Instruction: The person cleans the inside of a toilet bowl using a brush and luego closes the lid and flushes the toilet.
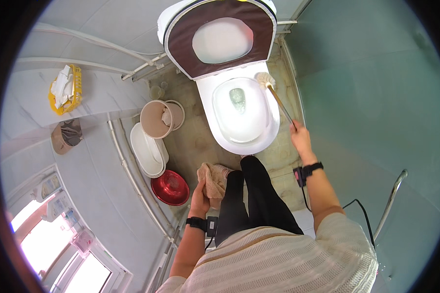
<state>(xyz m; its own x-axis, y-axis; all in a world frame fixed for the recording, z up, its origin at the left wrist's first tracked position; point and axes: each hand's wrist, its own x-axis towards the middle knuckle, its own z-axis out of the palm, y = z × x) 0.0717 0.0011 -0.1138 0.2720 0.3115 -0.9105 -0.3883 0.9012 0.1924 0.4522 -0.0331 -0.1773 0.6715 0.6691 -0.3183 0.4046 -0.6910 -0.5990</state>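
Observation:
My right hand [301, 141] grips the handle of a toilet brush [266, 80]. The brush's pale bristle head is at the right rim of the white toilet bowl [220, 126], near the seat hinge; whether it touches the rim I cannot tell. Some water stands at the bottom of the bowl. Behind it, the seat with its dark brown cover [181, 44] is raised. My left hand [200, 199] holds a beige cloth [213, 181] low beside my left leg, and the cloth hides part of the fingers.
Left of the toilet stand a beige bucket [146, 121], white basins [141, 154] and a red basin [168, 188]. A yellow basket [77, 88] with tissues sits on a ledge. Pipes [121, 161] run along the left wall. A frosted glass panel [359, 102] with a metal handle [392, 199] closes the right side.

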